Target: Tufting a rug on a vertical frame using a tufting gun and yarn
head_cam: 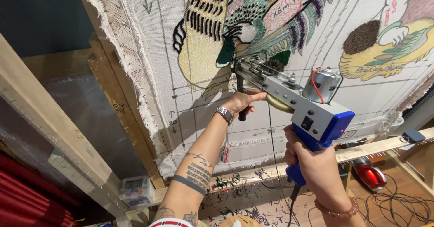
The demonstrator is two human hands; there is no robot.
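Head view: tufting a stretched backing cloth point(190, 100) on a wooden frame point(40, 114). The right hand point(312, 163) is clenched round the blue rear grip of the tufting gun point(294, 96); the left hand point(242, 101) grasps the black front handle, fingers point(253, 96) wrapped. The gun's nose touches the cloth just below a dark green tufted patch point(226, 50) — the needle itself is probably buried, though the view is too oblique to be sure. Good practice here, as a judgement: keep the foot pressed flat to the cloth and steer along the drawn outline with the front hand. The gun is grey-bodied with a silver motor on top, a brass gear at its side and a dark cord hanging below — yarn clippings point(244, 195) lie beneath.
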